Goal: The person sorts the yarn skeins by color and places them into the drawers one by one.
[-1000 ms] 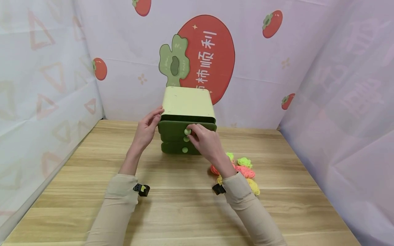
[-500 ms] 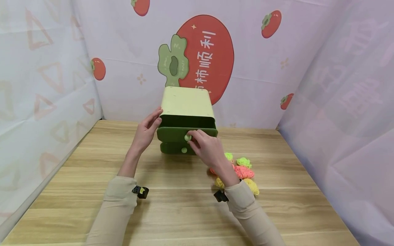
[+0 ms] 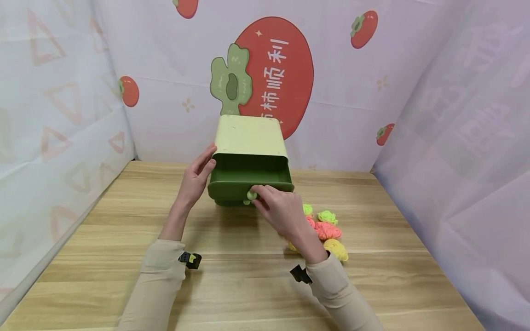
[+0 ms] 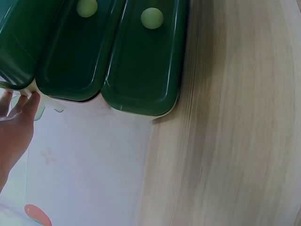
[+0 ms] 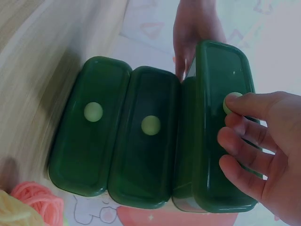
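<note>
A small storage cabinet (image 3: pixel 250 135) with a pale cream-yellow shell and three dark green drawers stands on the table. Its top drawer (image 3: pixel 225 189) is pulled well out, and the green inside shows behind its front. My right hand (image 3: pixel 281 209) pinches the round light green knob (image 5: pixel 227 104) of that drawer between thumb and fingers. Against the cabinet's upper left side rests my left hand (image 3: pixel 196 177), its fingers fairly straight along the shell. In the left wrist view the middle drawer (image 4: pixel 77 52) and bottom drawer (image 4: pixel 143 61) are closed, each with its own knob.
To the right, partly behind my right forearm, lie several yarn balls: green yarn (image 3: pixel 327 217), pink yarn (image 3: pixel 328 230) and yellow yarn (image 3: pixel 336 249). The wooden table (image 3: pixel 232 285) is bounded by a printed tomato backdrop (image 3: pixel 339 96) behind and cloth walls at both sides.
The top drawer has slid out toward me from slightly ajar, drawn by my right hand on its knob. My left hand stays at the cabinet's left side.
</note>
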`<state>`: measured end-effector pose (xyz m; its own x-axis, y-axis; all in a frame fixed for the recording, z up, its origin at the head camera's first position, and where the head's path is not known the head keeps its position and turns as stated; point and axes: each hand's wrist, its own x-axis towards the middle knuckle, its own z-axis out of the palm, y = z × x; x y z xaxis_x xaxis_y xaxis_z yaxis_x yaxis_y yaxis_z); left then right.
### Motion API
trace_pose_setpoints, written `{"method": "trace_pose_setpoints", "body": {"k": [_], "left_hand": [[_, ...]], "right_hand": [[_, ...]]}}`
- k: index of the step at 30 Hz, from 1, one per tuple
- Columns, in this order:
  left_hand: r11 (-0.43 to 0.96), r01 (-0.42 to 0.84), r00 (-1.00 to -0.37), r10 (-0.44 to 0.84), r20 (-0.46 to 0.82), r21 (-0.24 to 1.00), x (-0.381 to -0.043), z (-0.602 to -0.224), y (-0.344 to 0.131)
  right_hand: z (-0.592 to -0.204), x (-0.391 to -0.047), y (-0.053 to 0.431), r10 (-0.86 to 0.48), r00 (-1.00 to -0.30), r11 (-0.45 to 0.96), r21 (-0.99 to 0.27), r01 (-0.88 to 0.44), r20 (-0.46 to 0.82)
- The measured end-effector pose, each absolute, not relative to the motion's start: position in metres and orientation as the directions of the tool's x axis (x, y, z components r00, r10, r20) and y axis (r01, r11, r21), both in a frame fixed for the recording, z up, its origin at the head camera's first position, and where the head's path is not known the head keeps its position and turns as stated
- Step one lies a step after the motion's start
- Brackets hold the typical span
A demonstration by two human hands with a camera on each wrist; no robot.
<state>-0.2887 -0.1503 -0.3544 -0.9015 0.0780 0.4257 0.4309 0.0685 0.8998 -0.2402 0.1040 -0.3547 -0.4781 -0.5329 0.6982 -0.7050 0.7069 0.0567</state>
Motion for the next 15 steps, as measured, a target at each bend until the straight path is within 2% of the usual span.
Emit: {"method": "trace_pose_setpoints", "body": {"k": [15], "left_hand": [[0.056,0.442,-0.896,0.089,0.436,0.895,-0.2889,-0.3572,-0.1505]], "right_hand": [[-0.3558,-0.2358,0.1049,-0.545,-0.483,0.712,0.075,-0.698,0.686]]}}
